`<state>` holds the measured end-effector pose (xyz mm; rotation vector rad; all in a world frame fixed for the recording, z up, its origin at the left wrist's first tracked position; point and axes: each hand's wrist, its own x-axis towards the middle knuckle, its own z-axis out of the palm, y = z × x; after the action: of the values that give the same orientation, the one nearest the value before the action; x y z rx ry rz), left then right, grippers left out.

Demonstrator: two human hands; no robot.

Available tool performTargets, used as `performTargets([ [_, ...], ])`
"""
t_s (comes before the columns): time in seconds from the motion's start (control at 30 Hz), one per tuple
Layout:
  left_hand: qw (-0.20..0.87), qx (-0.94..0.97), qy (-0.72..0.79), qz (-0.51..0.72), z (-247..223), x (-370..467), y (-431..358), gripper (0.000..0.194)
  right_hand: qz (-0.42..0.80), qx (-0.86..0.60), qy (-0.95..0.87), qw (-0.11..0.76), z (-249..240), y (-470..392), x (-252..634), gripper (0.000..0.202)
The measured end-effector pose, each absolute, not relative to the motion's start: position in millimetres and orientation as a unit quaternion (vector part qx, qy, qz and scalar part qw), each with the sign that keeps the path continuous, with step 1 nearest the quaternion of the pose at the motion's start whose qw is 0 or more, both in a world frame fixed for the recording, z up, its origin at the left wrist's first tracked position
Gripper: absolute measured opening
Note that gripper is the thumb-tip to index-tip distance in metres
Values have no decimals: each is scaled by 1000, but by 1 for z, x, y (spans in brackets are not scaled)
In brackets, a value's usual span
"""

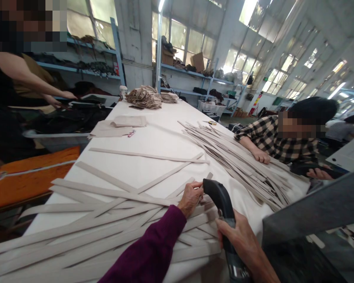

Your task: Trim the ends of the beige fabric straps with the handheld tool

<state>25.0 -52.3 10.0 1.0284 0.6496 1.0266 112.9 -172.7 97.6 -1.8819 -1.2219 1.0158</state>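
Note:
My right hand (pixel 238 232) is wrapped round a black curved handheld tool (pixel 220 192), whose exact kind I cannot make out. Its dark head points left, close to my left fingertips. My left hand (pixel 190 198), in a purple sleeve, pinches a narrow beige strip (pixel 209 176) beside the tool's head; the fingers partly hide it. Under and around both hands lie several loose beige strips (pixel 115 192), crossing one another on the white table (pixel 165 137).
At the right, a person in a checked shirt (pixel 262 129) rests a hand on a strip bundle (pixel 233 157). Piled beige pieces (pixel 144 97) sit at the far end. A grey metal beam (pixel 312 200) crosses at right. Another person's arm (pixel 32 76) reaches into a bin at left.

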Motion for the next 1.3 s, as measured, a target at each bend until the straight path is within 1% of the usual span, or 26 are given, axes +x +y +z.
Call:
performTargets([
  [0.13, 701, 464, 292, 456, 9, 25, -54, 35, 347, -715, -490, 359, 101, -161, 117, 11],
  [0.23, 689, 469, 310, 459, 9, 24, -53, 37, 359, -717, -490, 342, 105, -164, 118, 12],
  [0.37, 642, 537, 309, 451, 13, 21, -53, 37, 365, -731, -480, 319, 104, -173, 116, 12],
  [0.5, 570, 613, 307, 453, 12, 19, -52, 28, 343, -727, -489, 338, 101, -160, 120, 11],
  [0.6, 550, 614, 331, 459, 9, 21, -49, 25, 343, -725, -493, 337, 101, -158, 121, 10],
  [0.7, 532, 620, 363, 448, 10, 22, -49, 29, 375, -719, -486, 325, 99, -170, 117, 10],
  [0.8, 506, 662, 346, 432, 16, 19, -51, 33, 379, -710, -482, 345, 96, -172, 117, 9],
  [0.93, 471, 705, 312, 430, 20, 15, -54, 30, 333, -713, -488, 378, 97, -155, 130, 11],
  [1.1, 437, 717, 345, 419, 16, 16, -48, 29, 362, -714, -474, 367, 100, -163, 135, 10],
  [1.17, 433, 728, 335, 412, 19, 16, -50, 30, 384, -710, -461, 369, 99, -172, 130, 9],
  [1.23, 440, 747, 312, 390, 25, 15, -56, 34, 389, -697, -457, 392, 100, -176, 125, 9],
  [1.3, 449, 759, 297, 366, 30, 13, -60, 37, 370, -707, -439, 413, 103, -175, 124, 15],
])
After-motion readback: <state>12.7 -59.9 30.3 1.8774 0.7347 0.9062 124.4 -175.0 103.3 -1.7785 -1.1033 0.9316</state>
